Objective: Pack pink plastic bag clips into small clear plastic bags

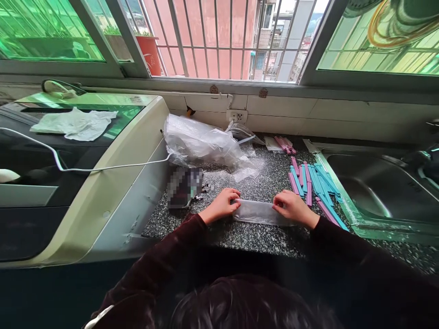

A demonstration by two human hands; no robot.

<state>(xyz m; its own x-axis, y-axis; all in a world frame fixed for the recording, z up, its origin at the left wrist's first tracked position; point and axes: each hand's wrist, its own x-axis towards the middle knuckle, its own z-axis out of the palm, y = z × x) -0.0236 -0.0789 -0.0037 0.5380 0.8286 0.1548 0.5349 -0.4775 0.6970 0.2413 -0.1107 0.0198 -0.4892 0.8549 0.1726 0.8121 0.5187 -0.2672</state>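
Between my two hands a clear plastic bag (255, 212) lies stretched flat, low over the speckled countertop (254, 237). My left hand (224, 203) pinches its left end with thumb and fingers. At the opposite end, my right hand (290, 206) has its fingers curled closed on the upper right edge. To the right of that hand lie several flat blue strips (318, 183) and pink strips (309, 192) in a loose pile. Left of my left hand is a dark item with a blurred surface (183, 187), with small metal pieces at its side.
Crumpled clear plastic bags (206, 139) lie against the back wall, near a wall socket (236, 116). More pink strips (285, 145) rest on small bags behind. A steel sink (370, 183) borders the right; a large appliance (130, 151) with a white cable (113, 167) stands left.
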